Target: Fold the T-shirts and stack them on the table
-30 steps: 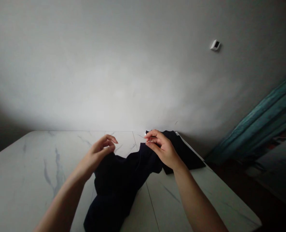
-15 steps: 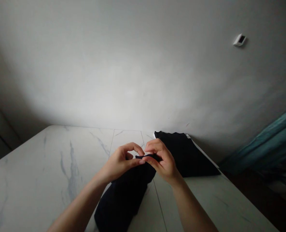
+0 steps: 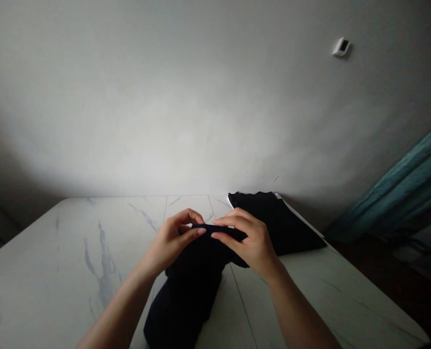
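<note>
A dark navy piece of cloth (image 3: 191, 286) runs from the bottom of the view up to both hands, its upper edge lifted off the table; its exact kind is hard to make out. My left hand (image 3: 173, 237) is closed, pinching the left end of that edge between thumb and fingers. Along the same edge, further right, my right hand (image 3: 249, 235) grips the cloth with the thumb on the near side and the fingers on the far side. The cloth's lower part lies on the marble-patterned table (image 3: 73, 271).
Beyond my right hand, a black folded cloth (image 3: 273, 220) with a white border lies by the wall (image 3: 164, 97). A small white device (image 3: 342, 47) is fixed up on the wall. At the right hangs a teal curtain (image 3: 390, 194), past the table's edge.
My hands have moved apart along the cloth's upper edge, so more of it shows stretched between them. The camera view has shifted slightly.
</note>
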The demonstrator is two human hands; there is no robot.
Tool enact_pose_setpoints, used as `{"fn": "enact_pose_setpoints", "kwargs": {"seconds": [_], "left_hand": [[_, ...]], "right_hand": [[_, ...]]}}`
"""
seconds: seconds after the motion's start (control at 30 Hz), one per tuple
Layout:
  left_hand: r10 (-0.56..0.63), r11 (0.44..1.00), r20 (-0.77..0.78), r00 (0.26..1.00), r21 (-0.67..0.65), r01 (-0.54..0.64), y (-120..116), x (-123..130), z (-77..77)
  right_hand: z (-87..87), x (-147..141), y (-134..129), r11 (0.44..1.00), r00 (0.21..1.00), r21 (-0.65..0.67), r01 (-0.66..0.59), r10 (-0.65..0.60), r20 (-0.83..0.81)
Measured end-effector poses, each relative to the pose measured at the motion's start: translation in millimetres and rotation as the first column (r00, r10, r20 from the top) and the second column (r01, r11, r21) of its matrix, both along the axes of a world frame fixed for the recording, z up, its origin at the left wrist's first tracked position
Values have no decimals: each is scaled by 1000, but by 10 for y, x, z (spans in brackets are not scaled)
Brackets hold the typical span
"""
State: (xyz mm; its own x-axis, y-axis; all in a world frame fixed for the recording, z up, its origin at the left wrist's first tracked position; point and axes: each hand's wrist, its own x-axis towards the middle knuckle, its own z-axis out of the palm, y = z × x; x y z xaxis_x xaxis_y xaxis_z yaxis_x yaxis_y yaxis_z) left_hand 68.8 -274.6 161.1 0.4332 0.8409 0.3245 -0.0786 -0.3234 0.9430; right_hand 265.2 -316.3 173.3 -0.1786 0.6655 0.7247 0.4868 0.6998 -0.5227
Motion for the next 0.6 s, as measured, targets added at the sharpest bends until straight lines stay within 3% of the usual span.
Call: {"fn": "enact_pose_setpoints", "kwargs": {"seconds": [0.17, 0.37, 0.47, 0.6], "left_hand": [[11, 1000, -8, 1000, -9, -11, -1, -1, -1], [9, 999, -45, 999, 43, -7, -10, -51, 28], [93, 989, 93, 991, 103, -102, 10, -71, 12], [146, 966, 430, 891, 134, -222, 22, -44, -14]], "right_hand": [[-69, -11, 15, 991, 996, 107, 76, -80, 36], [-18, 8, 5, 988, 996, 145, 52, -63, 67], [1, 10, 14, 997, 997, 41, 67, -69, 37], [-52, -123, 7, 974, 1000, -226, 5, -9, -16]]}}
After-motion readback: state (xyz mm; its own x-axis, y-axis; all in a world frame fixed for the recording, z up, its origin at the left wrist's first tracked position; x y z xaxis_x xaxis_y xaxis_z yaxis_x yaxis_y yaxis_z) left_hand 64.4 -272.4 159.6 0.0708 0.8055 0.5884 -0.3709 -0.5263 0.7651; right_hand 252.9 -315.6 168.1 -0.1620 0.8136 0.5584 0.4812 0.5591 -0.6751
